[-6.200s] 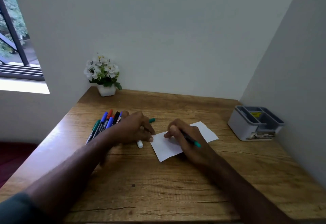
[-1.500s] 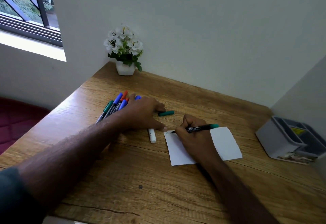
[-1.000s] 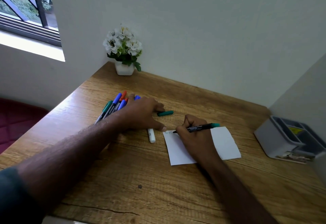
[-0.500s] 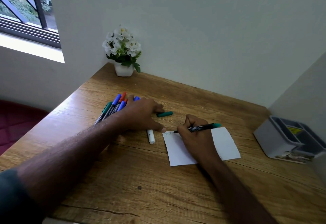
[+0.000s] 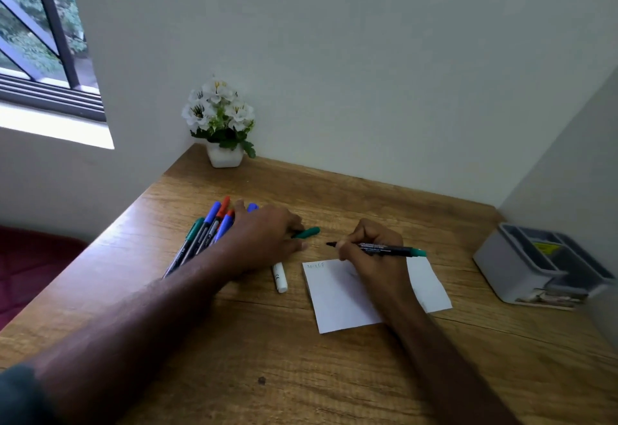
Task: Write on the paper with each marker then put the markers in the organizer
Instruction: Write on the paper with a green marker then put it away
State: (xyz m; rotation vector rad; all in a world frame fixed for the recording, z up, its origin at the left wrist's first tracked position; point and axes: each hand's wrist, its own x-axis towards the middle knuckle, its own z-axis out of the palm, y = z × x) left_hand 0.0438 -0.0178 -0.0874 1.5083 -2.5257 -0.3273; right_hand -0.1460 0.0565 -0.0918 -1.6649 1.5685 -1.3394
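Organizer (image 5: 521,270) first: the grey divided tray is sitting at about three o'clock on the wooden desk (image 5: 267,357), close against the right-hand wall, and its compartments are looking dark from here; a yellow label is showing inside one of them, and I cannot tell whether anything else is lying in there. A small white pot of white flowers (image 5: 222,123) is standing at about eleven o'clock, in the far corner against the wall. The right hand (image 5: 374,257) is curling its fingers and thumb around a dark marker with a teal end (image 5: 384,249), pinching it near the tip, with the barrel lying nearly level and the uncapped tip pointing towards nine o'clock, just past the far edge of the paper (image 5: 337,297). That white sheet is lying at the middle of the desk under the right wrist, with a faint line of writing showing near its far left corner. The left hand (image 5: 264,240) is resting palm down at about ten o'clock from the paper, its fingers lying fairly straight and close together, covering the near ends of a bundle of markers (image 5: 209,230) whose blue, orange and green caps are fanning out beyond it. A loose teal cap (image 5: 307,232) is lying just beside the left fingertips, and a white marker (image 5: 280,276) is poking out from beneath that hand, between it and the paper.
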